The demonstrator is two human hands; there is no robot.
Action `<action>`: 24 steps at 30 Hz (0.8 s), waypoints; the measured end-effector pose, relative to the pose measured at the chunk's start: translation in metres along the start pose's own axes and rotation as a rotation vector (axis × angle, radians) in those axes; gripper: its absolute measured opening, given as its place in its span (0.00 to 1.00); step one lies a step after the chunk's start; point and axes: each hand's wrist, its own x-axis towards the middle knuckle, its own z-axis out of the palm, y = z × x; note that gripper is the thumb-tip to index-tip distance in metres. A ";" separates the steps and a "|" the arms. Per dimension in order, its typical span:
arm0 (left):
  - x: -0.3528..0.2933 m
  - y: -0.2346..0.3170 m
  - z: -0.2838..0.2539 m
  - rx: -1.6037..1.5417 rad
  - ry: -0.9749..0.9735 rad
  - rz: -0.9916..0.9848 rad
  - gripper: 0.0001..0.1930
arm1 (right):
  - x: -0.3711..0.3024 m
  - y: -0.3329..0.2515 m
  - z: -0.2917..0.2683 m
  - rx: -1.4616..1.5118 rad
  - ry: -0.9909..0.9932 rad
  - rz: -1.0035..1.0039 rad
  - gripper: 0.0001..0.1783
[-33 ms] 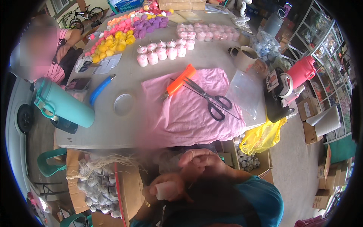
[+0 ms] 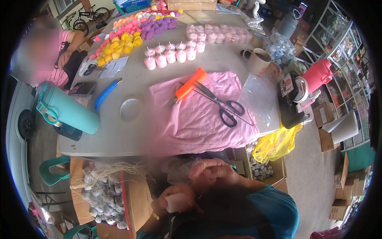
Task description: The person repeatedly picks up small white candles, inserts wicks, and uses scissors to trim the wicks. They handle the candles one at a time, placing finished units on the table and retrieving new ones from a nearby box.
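Close to my body, below the table's front edge, my left hand [image 2: 184,192] is closed round a small whitish-pink cup-shaped piece [image 2: 175,202]. My right hand [image 2: 215,172] is just above and to the right of it, fingers curled together; whatever they may pinch is too small or blurred to make out. Ahead of both hands a pink cloth [image 2: 191,119] covers part of the table. On it lie black-handled scissors [image 2: 217,101] and an orange-handled cutter [image 2: 190,84]. Small pink-and-white cup candles [image 2: 171,55] with wicks stand in rows beyond the cloth.
A carton [image 2: 77,199] of grey-white pieces and loose wicks stands below left. A teal tumbler [image 2: 71,109], tape roll [image 2: 130,109] and blue cutter [image 2: 106,95] lie left. Right are a plastic bag [image 2: 256,97] and pink bottle [image 2: 316,75]. Another person [image 2: 43,55] sits far left.
The fingers of my right hand have shifted slightly. My left hand has turned a little with the small cup-shaped piece. The other person's hand has moved slightly.
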 end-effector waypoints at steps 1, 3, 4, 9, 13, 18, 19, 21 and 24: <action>-0.003 0.000 0.000 0.031 0.088 -0.067 0.44 | -0.003 -0.002 0.003 -0.037 0.026 0.005 0.19; -0.010 -0.001 0.002 0.106 0.177 -0.169 0.45 | -0.012 -0.004 0.012 -0.049 -0.029 0.017 0.15; -0.010 -0.002 0.001 0.062 0.147 -0.187 0.43 | -0.016 -0.005 0.015 -0.078 -0.032 -0.042 0.12; -0.012 -0.006 0.005 0.091 0.207 -0.213 0.43 | -0.023 -0.004 0.019 -0.514 -0.013 -0.134 0.09; -0.013 -0.008 0.005 0.139 0.249 -0.203 0.44 | -0.024 -0.001 0.017 -0.621 -0.034 -0.142 0.09; -0.013 -0.008 0.001 0.150 0.214 -0.234 0.45 | -0.025 -0.001 0.020 -0.670 -0.003 -0.087 0.09; -0.013 -0.008 0.000 0.147 0.205 -0.227 0.46 | -0.025 -0.001 0.021 -0.669 0.016 -0.060 0.08; -0.012 -0.010 0.000 0.188 0.248 -0.215 0.46 | -0.025 -0.003 0.024 -0.680 0.046 -0.051 0.08; -0.011 -0.012 0.001 0.207 0.246 -0.204 0.47 | -0.026 -0.004 0.027 -0.702 0.059 -0.022 0.07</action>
